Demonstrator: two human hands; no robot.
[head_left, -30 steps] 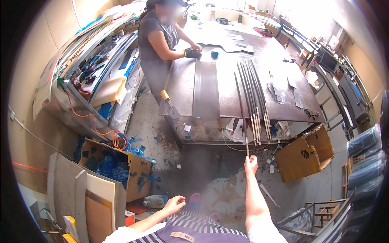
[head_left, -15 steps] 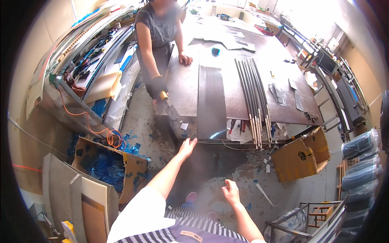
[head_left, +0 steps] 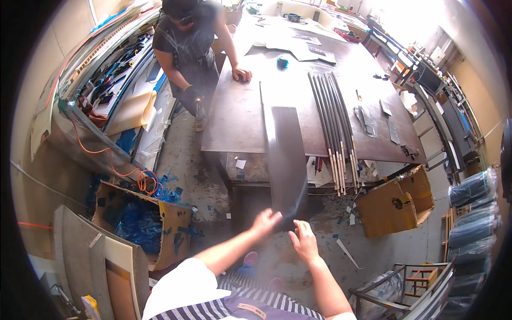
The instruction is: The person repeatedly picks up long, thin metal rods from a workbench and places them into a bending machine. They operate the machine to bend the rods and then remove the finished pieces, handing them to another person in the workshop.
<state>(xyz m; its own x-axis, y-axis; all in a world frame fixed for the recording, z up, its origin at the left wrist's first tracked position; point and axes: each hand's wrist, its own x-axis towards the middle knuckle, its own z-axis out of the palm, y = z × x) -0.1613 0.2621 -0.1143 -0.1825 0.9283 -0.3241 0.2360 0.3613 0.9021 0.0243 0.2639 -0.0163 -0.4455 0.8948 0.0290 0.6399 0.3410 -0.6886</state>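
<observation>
A long, flat dark panel [head_left: 288,154] slants from the table toward me, its near end hanging past the table's front edge. My left hand [head_left: 265,223] is closed on the left side of that near end. At the other corner is my right hand [head_left: 305,241], its fingers bent around the edge with the thumb below. Motion blurs the panel's near end, so the exact grip there is hard to see. The far part of the panel lies over the bare tabletop [head_left: 234,125].
Several dark rods with pale ends [head_left: 333,128] lie right of the panel. A co-worker [head_left: 186,53] stands at the table's left side, one hand resting on it. Cardboard boxes stand on the floor, one holding blue film [head_left: 133,216], another at right [head_left: 394,202].
The panel has slid toward me off the front edge. My left hand has drawn back with it; my right hand has risen to its corner. The co-worker has moved back to the left.
</observation>
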